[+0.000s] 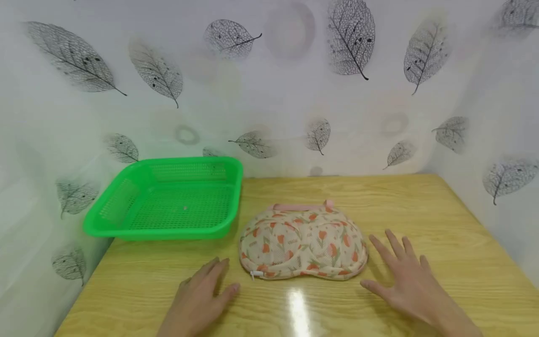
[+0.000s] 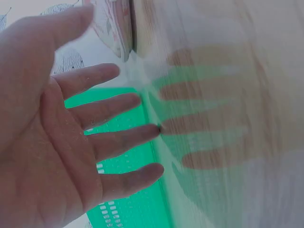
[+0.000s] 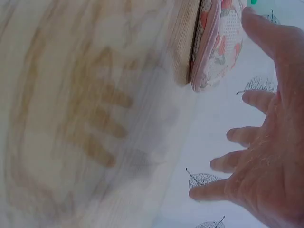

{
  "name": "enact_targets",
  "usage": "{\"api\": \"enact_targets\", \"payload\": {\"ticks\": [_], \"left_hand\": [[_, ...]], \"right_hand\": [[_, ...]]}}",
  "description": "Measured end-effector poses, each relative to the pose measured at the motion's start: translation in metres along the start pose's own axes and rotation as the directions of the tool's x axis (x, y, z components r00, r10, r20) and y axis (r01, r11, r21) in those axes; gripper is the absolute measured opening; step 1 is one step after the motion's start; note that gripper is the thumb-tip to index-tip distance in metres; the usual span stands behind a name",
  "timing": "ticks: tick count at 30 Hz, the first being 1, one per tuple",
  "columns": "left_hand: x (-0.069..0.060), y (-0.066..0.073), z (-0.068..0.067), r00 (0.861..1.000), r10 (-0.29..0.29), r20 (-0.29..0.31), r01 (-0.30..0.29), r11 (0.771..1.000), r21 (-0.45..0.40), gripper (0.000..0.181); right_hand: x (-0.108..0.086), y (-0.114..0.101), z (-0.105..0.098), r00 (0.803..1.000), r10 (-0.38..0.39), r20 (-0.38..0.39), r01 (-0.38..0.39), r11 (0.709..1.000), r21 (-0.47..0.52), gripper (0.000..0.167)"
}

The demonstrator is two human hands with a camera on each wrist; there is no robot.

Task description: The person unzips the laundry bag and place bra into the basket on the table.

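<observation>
A cream bra wash bag (image 1: 303,243) printed with orange tulips lies on the wooden table, its two rounded halves side by side. It has a pink strap (image 1: 301,207) along the far edge and a white zipper pull (image 1: 256,273) at the near left corner. My left hand (image 1: 200,297) is just left of the bag, fingers extended, apart from it. On the other side my right hand (image 1: 410,281) spreads its fingers near the bag's right end without touching it. Both wrist views show the bag's edge (image 2: 116,28) beyond the thumb, and neither palm holds anything.
A green plastic basket (image 1: 164,234) with mesh sides stands at the table's back left, overhanging the left edge. Behind and beside the wooden table (image 1: 421,201) hangs a white sheet (image 1: 269,93) with dark leaf prints. The glossy tabletop reflects the hands.
</observation>
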State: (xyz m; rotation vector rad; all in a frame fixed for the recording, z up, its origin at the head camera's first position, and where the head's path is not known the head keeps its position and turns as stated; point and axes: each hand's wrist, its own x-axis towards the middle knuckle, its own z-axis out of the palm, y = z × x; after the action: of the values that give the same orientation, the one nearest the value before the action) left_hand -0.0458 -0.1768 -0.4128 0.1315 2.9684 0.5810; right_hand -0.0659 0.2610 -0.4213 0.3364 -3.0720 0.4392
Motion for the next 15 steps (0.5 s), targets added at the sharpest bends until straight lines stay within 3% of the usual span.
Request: {"api": "enact_targets", "payload": {"ticks": [8,12,15], "left_hand": [[0.01,0.013,0.001,0.996,0.075,-0.05,-0.076,0.997,-0.018,0.037],[0.017,0.022,0.001,0.99,0.139,-0.008,-0.14,0.988,-0.062,0.035],[0.02,0.029,0.002,0.987,0.157,0.031,-0.154,0.984,-0.09,0.034]], "right_hand": [[0.019,-0.02,-0.006,0.975,-0.21,-0.071,0.214,0.975,0.059,0.063],[0.031,-0.032,-0.006,0.955,-0.282,-0.091,0.285,0.958,0.023,0.059],[0.042,-0.04,-0.004,0.933,-0.347,-0.09,0.348,0.937,-0.011,0.057]]}}
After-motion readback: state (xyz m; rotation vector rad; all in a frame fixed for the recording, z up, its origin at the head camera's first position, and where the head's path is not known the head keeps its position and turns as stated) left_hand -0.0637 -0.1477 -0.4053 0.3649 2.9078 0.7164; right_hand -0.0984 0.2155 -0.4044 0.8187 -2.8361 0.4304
